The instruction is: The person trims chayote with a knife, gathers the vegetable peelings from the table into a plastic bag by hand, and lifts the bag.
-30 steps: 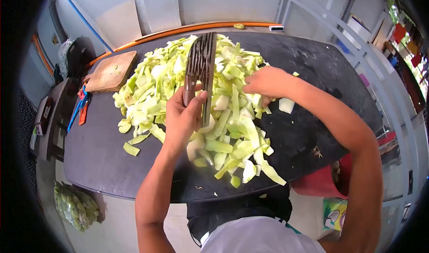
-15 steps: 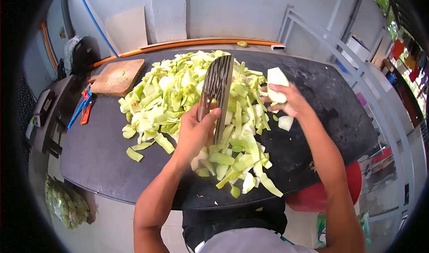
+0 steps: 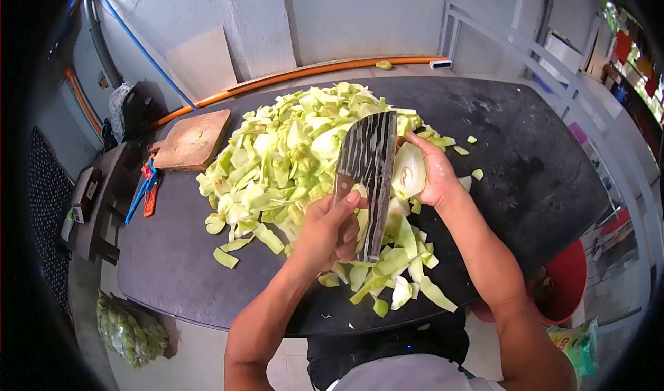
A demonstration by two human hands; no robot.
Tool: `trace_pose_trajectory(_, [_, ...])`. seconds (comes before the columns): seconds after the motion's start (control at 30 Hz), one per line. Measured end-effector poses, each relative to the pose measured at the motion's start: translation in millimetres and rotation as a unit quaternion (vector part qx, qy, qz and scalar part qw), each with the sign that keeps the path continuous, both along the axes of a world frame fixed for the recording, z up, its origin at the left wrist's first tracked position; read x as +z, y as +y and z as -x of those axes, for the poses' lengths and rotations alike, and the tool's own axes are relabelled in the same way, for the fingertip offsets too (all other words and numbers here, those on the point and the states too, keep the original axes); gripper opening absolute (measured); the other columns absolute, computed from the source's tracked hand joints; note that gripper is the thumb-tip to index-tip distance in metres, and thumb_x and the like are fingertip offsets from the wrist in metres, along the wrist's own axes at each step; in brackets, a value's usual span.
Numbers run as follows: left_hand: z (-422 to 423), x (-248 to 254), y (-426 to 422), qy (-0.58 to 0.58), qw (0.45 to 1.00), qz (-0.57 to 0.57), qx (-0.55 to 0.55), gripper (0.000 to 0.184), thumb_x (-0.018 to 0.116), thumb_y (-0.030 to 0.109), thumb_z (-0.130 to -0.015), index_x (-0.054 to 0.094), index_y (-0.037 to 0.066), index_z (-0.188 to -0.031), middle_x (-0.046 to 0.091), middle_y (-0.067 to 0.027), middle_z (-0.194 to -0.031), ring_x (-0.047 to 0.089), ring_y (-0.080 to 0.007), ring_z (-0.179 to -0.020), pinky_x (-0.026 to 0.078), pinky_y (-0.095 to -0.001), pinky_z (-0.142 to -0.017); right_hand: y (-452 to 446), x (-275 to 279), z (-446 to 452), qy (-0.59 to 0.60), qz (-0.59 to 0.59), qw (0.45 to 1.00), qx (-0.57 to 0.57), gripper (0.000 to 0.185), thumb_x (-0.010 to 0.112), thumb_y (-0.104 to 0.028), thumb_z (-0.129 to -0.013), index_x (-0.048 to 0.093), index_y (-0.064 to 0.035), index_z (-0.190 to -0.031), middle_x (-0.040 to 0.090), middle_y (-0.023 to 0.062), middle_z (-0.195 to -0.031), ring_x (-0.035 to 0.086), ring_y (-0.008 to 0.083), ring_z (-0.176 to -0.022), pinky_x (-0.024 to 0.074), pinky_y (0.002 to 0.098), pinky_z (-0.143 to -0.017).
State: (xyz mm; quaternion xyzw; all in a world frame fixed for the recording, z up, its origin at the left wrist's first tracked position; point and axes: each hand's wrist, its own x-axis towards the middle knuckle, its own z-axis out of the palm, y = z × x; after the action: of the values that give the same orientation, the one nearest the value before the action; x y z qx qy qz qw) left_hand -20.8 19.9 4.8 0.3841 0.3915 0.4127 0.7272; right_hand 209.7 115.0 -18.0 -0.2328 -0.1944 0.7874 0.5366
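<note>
With its fingers wrapped in a closed grip around the wooden handle, the left hand grasps a cleaver, the thumb pressed along the handle's lower end. The broad, streaked blade stands up in front of the palm, its squared end reaching away from the person and its other end pointing back toward them. Just beside the blade, the right hand is partly open, cupped around a pale green peeled vegetable piece; the palm and thumb bear against its far side from the blade, and a cut face with a paler centre shows. Whether blade and piece touch, I cannot tell.

Beyond and to the left of both hands, a large heap of peelings covers the middle of the dark surface, and more strips lie just below the cleaver. A few small scraps lie beyond the right hand. Well apart from the left hand, on its outer side, a wooden cutting board rests near the edge, with a red tool and a blue tool beside it.
</note>
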Motion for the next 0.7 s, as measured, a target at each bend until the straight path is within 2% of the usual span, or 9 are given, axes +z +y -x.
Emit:
trace_pose_trajectory(0.23, [-5,-1,-1,0.01,1.0,0.025,-0.001,0.038,0.058,0.041,-0.102,0.061,0.003,-0.104,0.039,0.0,-0.052,0.033,-0.0107,-0.032,0.03,-0.0287,-0.032,-5,8,-6,-0.016,-0.005,1.0,-0.011,0.029,0.063,-0.038,-0.098,0.066,-0.0091,-0.094,0.07,0.0076,-0.085,0.07,0.0222,-0.075,0.0603,0.0368,-0.07])
trace_pose_trajectory(0.53, [-6,4,-2,0.009,0.999,0.042,0.002,0.042,0.057,0.044,-0.102,0.06,0.002,-0.102,0.039,0.0011,-0.052,0.032,-0.0096,-0.03,0.028,-0.0273,-0.03,-8,11,-9,-0.026,0.012,1.0,0.004,0.036,0.068,-0.044,-0.094,0.065,-0.0088,-0.093,0.068,0.0078,-0.082,0.069,0.0219,-0.073,0.0597,0.0365,-0.07])
trace_pose_trajectory(0.7, [-9,0,-3,0.022,0.999,0.041,-0.009,0.04,0.057,0.042,-0.102,0.061,0.002,-0.103,0.039,0.0006,-0.052,0.032,-0.0101,-0.031,0.027,-0.0274,-0.03,-16,19,1,-0.011,-0.005,0.999,0.042,0.039,0.067,-0.047,-0.093,0.065,-0.011,-0.108,0.07,0.0066,-0.093,0.07,0.021,-0.08,0.0588,0.0379,-0.074])
